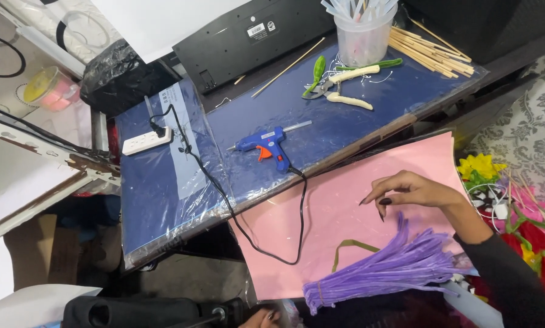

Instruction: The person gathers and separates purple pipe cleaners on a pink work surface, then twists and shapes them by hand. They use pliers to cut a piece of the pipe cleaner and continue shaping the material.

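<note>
one hand, the right hand [406, 189], hovers over the pink sheet [345, 206], fingers spread and curled, gripping nothing; its fingertips hang just above the far tip of the purple bundle of stems [385, 267]. that bundle lies near the right on the sheet, fanned so single stems are easy to pick. the left hand [261, 318] barely shows at the near edge (too little to tell its grip). farther off, the blue glue gun [265, 146] rests on the blue board [163, 194], its nozzle held clear of the surface, with scissors [339, 88] beyond.
</note>
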